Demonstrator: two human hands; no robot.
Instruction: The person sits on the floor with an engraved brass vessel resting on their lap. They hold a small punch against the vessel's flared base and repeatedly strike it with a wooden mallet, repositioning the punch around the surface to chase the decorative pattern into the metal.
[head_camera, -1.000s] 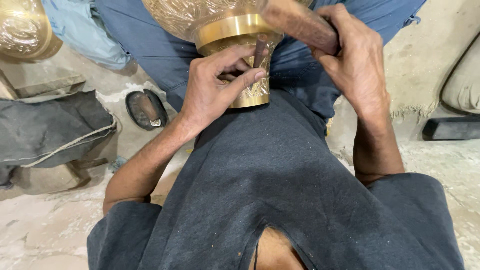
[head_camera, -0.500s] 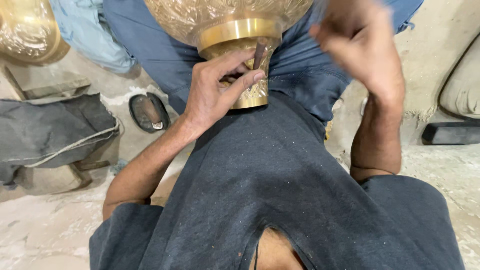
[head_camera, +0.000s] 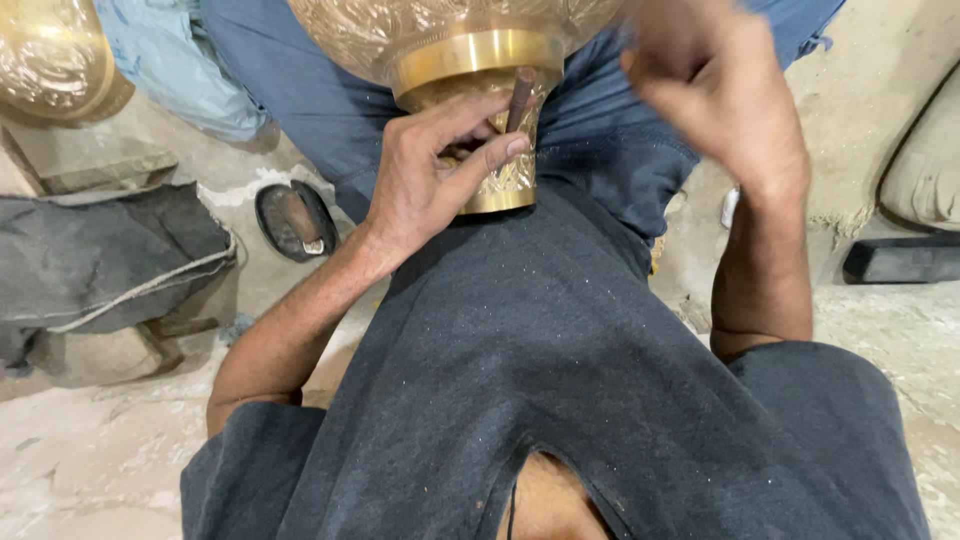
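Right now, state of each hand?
Left hand: closed, fingers pinching a dark metal punch against the engraved brass vessel.
Right hand: raised and blurred; grip cannot be told.

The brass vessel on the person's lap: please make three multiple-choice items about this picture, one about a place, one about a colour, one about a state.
1. Where does the small dark punch rest?
A. Against the foot of the brass vessel
B. On the grey floor
C. Inside the black sandal

2. What colour is the shirt of the person?
A. White
B. Dark grey
C. Red

3. How does the right hand appear?
A. Flat on the floor
B. Raised and blurred beside the vessel
C. Resting on the sandal

Answers:
1. A, since the left hand pinches the punch with its tip on the engraved foot.
2. B, since dark grey cloth fills the lower picture.
3. B, since it is lifted near the top edge, smeared by motion; what it holds cannot be told.
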